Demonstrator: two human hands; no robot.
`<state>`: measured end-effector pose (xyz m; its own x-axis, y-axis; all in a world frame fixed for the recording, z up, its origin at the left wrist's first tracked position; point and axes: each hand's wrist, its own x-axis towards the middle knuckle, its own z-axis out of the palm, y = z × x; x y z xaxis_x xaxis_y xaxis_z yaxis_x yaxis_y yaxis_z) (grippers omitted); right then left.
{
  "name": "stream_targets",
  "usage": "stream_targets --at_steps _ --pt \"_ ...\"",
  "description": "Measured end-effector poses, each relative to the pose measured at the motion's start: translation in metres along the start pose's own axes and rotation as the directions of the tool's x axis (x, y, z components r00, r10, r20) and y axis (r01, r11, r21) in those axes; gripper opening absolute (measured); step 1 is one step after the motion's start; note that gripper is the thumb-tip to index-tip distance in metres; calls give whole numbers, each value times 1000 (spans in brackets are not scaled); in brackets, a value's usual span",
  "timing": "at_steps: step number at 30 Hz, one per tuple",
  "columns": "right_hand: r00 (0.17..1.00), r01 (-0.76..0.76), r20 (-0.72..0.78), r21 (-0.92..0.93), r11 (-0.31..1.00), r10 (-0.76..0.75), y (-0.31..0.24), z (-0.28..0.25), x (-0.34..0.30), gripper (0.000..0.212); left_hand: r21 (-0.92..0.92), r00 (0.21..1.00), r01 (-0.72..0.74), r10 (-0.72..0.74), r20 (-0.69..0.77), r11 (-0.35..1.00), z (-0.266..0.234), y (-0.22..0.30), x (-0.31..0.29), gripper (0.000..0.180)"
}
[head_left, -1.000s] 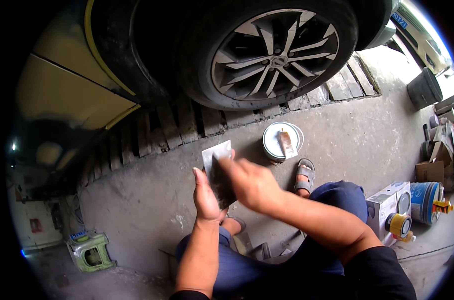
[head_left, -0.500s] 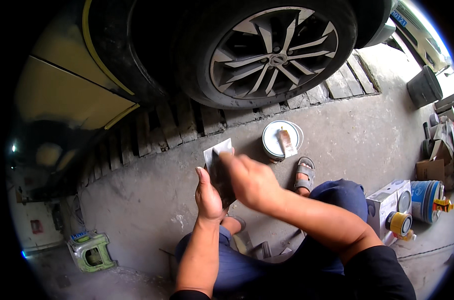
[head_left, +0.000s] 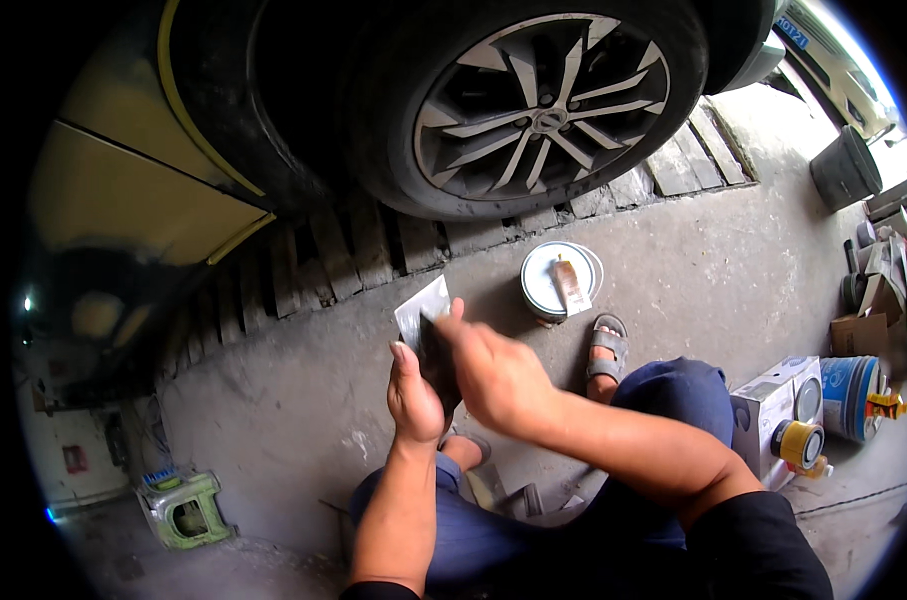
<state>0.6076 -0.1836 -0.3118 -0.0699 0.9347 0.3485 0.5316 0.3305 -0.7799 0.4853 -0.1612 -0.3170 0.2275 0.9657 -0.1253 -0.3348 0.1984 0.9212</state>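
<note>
My left hand (head_left: 414, 403) is closed around a flat scraper whose pale blade (head_left: 422, 304) points away from me, its thumb raised along the side. Just to the right, my right hand (head_left: 504, 385) is curled in a fist close over the same tool. A dark, flat piece (head_left: 435, 352) lies between the two hands, slightly blurred; which hand grips it is hard to make out. Beyond them, a lidded bucket (head_left: 536, 272) stands on the floor. On its lid rests a putty knife (head_left: 568, 278) with a brownish handle and a whitish blade.
A car wheel (head_left: 549, 121) and yellowish body panel (head_left: 154, 180) stand ahead, beside a slatted floor strip (head_left: 419, 240). At right are a white box (head_left: 769, 405), yellow-banded tin (head_left: 800, 443), blue bucket (head_left: 849, 395) and dark bucket (head_left: 846, 170). A green stool (head_left: 186, 510) sits left.
My right hand has shifted slightly down and left, and the pale blade has swung a little left with more of it showing. The view has shifted slightly.
</note>
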Motion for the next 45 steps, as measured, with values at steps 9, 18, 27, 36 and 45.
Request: stream_targets --at_steps 9,18,27,36,45 --pt "999 -9 49 55 998 6 -16 -5 -11 44 -69 997 -3 8 73 998 -10 1 0 68" --pt "1000 9 6 50 999 -9 -14 -2 -7 46 32 1000 -7 7 18 999 -8 1 -3 74" --pt "999 -3 -34 41 999 5 0 -3 6 49 42 999 3 -5 53 999 -5 0 -1 81" --pt "1000 -25 -16 -1 1000 25 5 -9 14 50 -11 998 61 -61 35 998 -6 -3 -1 79" --pt "995 98 -1 10 995 -98 -10 -11 2 48 -56 987 130 -124 101 990 -10 0 -4 82"
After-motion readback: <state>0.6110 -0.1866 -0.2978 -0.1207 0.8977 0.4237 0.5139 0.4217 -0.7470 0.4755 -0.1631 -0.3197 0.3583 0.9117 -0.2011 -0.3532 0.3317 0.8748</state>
